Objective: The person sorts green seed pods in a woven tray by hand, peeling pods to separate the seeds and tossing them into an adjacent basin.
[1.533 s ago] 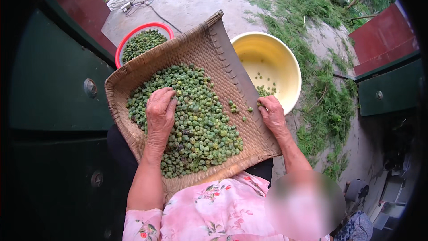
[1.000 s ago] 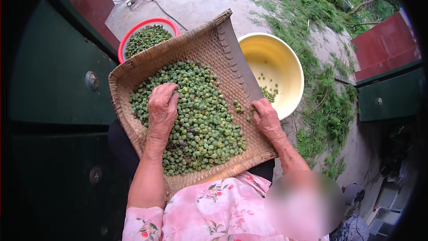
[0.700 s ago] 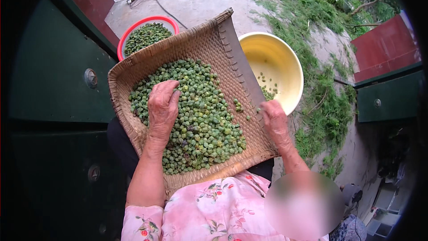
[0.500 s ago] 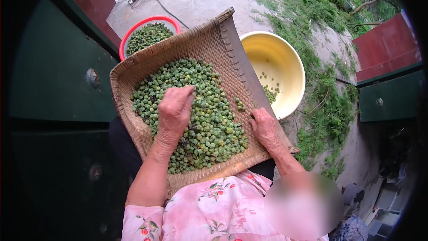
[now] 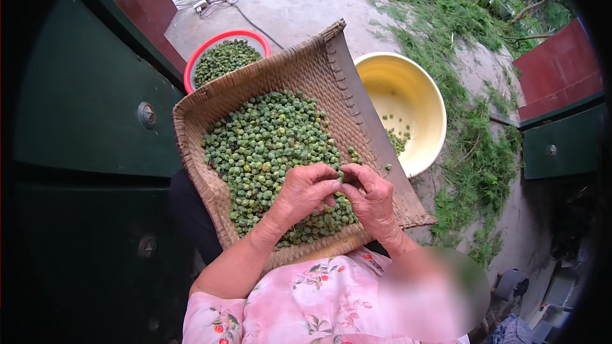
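Note:
A woven winnowing basket [image 5: 299, 75] rests tilted across my lap, with a broad heap of small round green fruits [image 5: 271, 143] in it, a few of them yellowish or dark. Above the heap's right part my left hand [image 5: 303, 194] and my right hand [image 5: 371, 200] meet at the fingertips. Both are closed in a pinch. Whatever lies between the fingers is too small to make out against the green behind. A few loose fruits [image 5: 353, 153] sit on the basket's right side, just beyond my right hand.
A red-rimmed bowl [image 5: 190, 71] full of similar fruits stands behind the basket at left. To the right is a yellow basin [image 5: 428, 99] with some fruits inside. Cut green foliage [image 5: 472, 172] covers the ground at right. Dark green door panels [image 5: 83, 114] stand close on the left.
My left hand has moved right and nearer from over the heap's middle to my right hand. The right hand has left the basket's edge and now pinches at the left hand's fingertips.

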Action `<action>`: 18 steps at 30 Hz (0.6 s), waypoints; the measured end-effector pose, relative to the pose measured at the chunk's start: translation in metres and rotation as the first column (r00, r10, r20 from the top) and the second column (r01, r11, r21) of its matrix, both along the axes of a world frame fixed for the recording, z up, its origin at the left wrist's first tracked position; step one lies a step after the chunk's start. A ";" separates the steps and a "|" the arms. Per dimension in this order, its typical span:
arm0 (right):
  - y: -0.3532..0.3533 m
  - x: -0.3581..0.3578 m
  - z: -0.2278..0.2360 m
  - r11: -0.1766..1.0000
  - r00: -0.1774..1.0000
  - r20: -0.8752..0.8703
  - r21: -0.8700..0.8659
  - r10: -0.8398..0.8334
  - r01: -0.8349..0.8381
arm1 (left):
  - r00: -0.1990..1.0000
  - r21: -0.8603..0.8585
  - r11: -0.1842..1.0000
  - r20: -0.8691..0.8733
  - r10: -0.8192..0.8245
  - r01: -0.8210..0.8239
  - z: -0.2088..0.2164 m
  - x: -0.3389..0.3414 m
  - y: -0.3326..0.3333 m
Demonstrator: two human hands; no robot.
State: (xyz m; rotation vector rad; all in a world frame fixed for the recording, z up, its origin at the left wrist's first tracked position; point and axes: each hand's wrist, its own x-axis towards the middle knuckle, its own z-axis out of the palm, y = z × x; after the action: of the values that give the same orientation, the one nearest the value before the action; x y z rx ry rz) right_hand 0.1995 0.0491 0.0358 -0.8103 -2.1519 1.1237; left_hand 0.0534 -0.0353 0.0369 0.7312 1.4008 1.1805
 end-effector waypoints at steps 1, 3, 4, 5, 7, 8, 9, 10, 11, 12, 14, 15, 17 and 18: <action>0.000 0.000 -0.001 0.998 0.999 -0.027 -0.057 0.031 -0.032 | 1.000 0.000 1.000 -0.004 0.000 0.000 0.001 -0.002 -0.001; 0.000 0.002 -0.001 0.992 0.997 -0.057 -0.111 0.059 -0.065 | 0.995 -0.009 1.000 0.103 -0.011 0.012 0.003 -0.004 -0.003; 0.001 0.003 0.000 0.945 0.992 -0.108 -0.312 0.062 -0.093 | 0.995 -0.009 1.000 0.100 -0.011 0.012 0.004 -0.004 -0.003; 0.001 0.004 0.001 0.859 0.987 -0.156 -0.496 0.051 -0.122 | 0.987 -0.012 1.000 0.161 -0.002 0.004 0.004 -0.004 -0.003; 0.003 0.004 0.004 0.832 0.986 -0.161 -0.540 0.045 -0.126 | 0.975 -0.014 1.000 0.221 0.001 0.002 0.003 -0.004 -0.002; 0.004 0.004 0.005 0.800 0.985 -0.169 -0.584 0.046 -0.137 | 0.965 -0.009 1.000 0.263 0.001 0.001 0.001 -0.004 -0.002; 0.005 0.005 0.004 0.801 0.984 -0.171 -0.584 0.042 -0.135 | 0.952 -0.004 1.000 0.306 0.000 0.001 -0.001 -0.003 -0.002; 0.006 0.007 0.004 0.721 0.974 -0.223 -0.672 0.020 -0.169 | 0.953 -0.003 1.000 0.304 -0.004 0.006 -0.002 -0.003 -0.001; 0.007 0.008 0.003 0.630 0.962 -0.272 -0.748 -0.008 -0.207 | 0.923 -0.009 1.000 0.384 0.004 -0.001 -0.003 -0.002 -0.002; 0.008 0.011 0.004 0.631 0.962 -0.272 -0.749 -0.013 -0.203 | 0.887 -0.016 1.000 0.461 0.013 -0.006 -0.004 -0.001 -0.002; 0.014 0.022 0.006 0.653 0.979 -0.149 -0.757 -0.139 -0.022 | 0.943 0.005 1.000 0.333 -0.004 0.002 -0.002 0.000 0.000; 0.022 0.032 0.005 0.678 0.962 -0.125 -0.731 -0.243 0.076 | 0.980 0.028 1.000 0.200 -0.015 0.010 -0.001 0.002 0.000; 0.044 0.063 -0.002 0.716 0.910 -0.060 -0.640 -0.410 0.280 | 0.993 0.054 0.998 0.114 -0.024 0.018 -0.004 0.005 0.001; 0.056 0.084 -0.009 0.729 0.879 -0.021 -0.569 -0.475 0.381 | 1.000 0.068 0.998 0.027 -0.002 0.000 -0.007 0.007 0.001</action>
State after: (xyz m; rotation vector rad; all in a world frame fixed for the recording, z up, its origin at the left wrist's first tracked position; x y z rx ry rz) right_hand 0.2836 0.1055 0.0271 -1.3374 -1.3819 1.5048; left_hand 0.0602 -0.0345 0.0301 0.7606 1.3428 1.2376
